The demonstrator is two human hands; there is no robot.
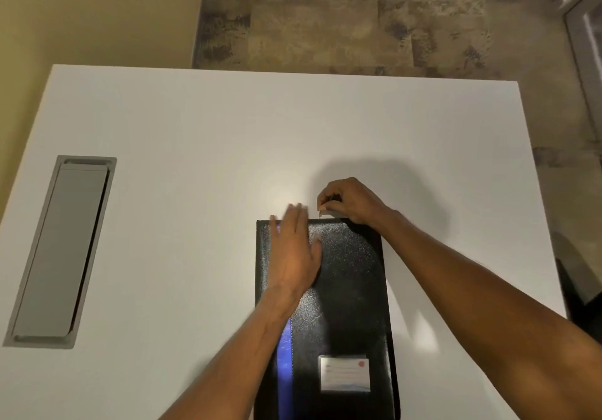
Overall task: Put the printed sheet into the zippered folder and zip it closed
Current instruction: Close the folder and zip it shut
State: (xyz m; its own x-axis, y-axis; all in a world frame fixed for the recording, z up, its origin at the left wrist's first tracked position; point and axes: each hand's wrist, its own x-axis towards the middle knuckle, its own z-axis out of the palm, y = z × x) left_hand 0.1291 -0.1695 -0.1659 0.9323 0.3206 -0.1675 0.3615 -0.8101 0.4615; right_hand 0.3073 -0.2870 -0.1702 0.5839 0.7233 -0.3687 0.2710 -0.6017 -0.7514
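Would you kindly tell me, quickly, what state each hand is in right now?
Left hand: open, fingers flat on the black folder.
Right hand: closed, fingers pinching the zipper pull at the folder's far edge.

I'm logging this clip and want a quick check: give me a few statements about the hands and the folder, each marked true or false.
1. The left hand lies flat on the folder. True.
2. The right hand rests on the table, away from the folder. False: it pinches the zip pull at the folder's far edge.
3. The folder stands upright. False: it lies flat on the white table.
4. A label card sits near the folder's near end. True.
5. A grey hatch is set into the table to the right of the folder. False: it is to the left.
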